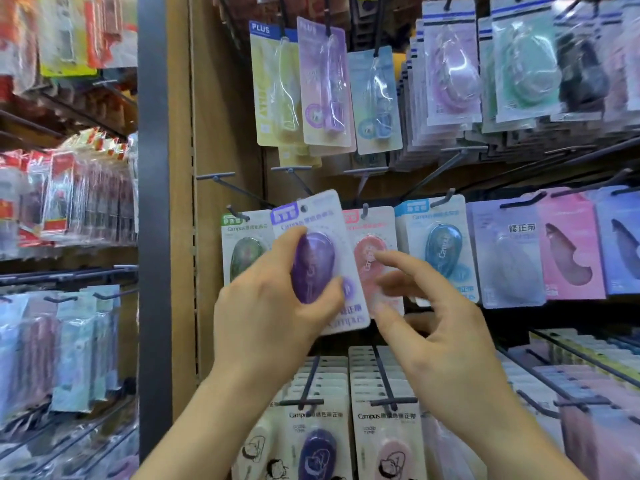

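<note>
Purple tape pack [313, 266], glossy, oval, in left hand [263, 317] grip; right hand [446, 327] apparently slack.

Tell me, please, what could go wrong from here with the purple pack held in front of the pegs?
1. The left hand grips the purple pack only by its rounded blister, with the card tilted; it might slip and drop.
2. The right hand hovers with loose, open fingers right at the pink pack; a careless move could knock that one off its peg.
</note>
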The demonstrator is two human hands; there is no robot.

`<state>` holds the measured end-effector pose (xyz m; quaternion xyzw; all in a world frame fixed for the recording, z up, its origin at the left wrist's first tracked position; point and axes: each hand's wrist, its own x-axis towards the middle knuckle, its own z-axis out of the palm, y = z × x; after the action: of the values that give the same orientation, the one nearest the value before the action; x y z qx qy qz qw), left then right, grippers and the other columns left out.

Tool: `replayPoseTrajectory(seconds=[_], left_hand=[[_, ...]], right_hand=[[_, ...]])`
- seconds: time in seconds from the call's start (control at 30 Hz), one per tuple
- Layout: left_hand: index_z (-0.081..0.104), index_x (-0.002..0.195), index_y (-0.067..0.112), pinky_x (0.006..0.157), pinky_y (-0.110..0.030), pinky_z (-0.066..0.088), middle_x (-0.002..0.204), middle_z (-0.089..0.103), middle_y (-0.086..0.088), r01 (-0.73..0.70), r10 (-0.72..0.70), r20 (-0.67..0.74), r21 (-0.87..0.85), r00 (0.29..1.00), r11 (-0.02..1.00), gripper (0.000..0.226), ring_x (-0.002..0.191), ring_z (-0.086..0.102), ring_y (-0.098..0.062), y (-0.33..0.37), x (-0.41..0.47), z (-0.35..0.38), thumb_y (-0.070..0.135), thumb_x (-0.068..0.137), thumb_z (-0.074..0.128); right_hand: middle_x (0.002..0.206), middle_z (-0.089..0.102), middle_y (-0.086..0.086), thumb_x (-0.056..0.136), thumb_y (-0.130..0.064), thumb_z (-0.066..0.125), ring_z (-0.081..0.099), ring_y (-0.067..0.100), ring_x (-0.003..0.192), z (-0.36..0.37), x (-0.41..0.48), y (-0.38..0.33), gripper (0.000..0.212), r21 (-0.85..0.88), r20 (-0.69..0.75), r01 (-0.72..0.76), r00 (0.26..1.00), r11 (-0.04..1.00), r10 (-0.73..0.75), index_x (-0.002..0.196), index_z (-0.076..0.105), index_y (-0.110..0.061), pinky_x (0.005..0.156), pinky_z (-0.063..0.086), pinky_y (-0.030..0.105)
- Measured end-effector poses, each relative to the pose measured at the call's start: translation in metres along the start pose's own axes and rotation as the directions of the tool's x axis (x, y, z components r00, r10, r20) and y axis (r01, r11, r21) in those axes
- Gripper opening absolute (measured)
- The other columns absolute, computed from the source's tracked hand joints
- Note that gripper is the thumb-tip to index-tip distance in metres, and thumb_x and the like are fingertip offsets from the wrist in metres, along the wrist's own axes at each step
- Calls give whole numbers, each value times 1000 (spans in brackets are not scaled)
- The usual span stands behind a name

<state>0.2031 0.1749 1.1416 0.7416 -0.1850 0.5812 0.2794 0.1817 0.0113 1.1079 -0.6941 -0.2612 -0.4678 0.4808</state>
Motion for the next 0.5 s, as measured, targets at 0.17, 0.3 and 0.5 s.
replayPoseTrajectory(seconds=[0.17,0.3,0.5], left_hand=[[54,125,31,67,-37,49,84,69,0,19,-22,29,85,999,996,59,78,64,-31,-8,21,6,57,74,68],[52,135,29,74,-37,47,105,70,-1,-1,-8,65,145,998,989,65,93,64,-32,-10,23,11,54,77,68],[42,141,34,78,-34,44,122,65,5,-18,-9,109,248,994,968,68,106,61,-26,-15,24,15,59,80,60]], right_hand=[[131,43,-15,81,-35,52,38,6,125,-2,13,8,56,-469,32,88,996,879,-82,137,49,-37,103,31,18],[146,35,-8,82,-39,47,29,13,136,2,25,9,63,-539,81,72,996,839,-34,145,39,-37,104,23,20],[160,23,-7,91,-28,53,17,9,146,5,49,4,67,-508,106,115,992,854,-70,152,27,-34,112,11,18]])
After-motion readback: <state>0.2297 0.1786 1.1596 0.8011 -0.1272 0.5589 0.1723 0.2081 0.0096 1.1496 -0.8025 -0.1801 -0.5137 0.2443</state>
